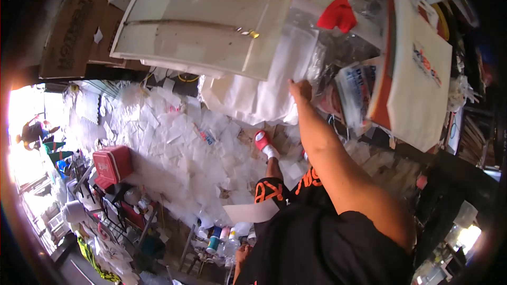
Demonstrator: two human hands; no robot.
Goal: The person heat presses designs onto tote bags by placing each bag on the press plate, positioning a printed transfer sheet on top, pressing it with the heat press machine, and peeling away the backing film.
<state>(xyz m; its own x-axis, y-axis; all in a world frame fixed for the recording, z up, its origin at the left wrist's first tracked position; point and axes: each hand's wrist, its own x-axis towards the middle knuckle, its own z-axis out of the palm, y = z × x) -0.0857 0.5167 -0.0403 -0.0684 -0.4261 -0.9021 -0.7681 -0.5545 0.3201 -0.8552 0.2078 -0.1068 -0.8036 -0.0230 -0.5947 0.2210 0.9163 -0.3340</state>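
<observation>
My right hand (301, 91) reaches forward with curled fingers at the edge of a white plastic bag (274, 92), one of several layers lying in a loose stack. Those layers hang over the front of a work surface, beside a large pale panel (206, 18) with a metal strip. Low in the view, my left hand (242, 255) is partly covered by my black shirt; its fingers look curled, and what they hold, if anything, is hidden. Just above it a white sheet (251, 212) shows in front of my shorts.
Plastic and paper scraps (174, 132) cover the floor around my red sandal (261, 140). Left stands a red cooler (113, 162). A red cloth (338, 15) and printed bags (355, 92) lie right of the panel, near a printed white stack (422, 74). Another person (34, 133) is far left.
</observation>
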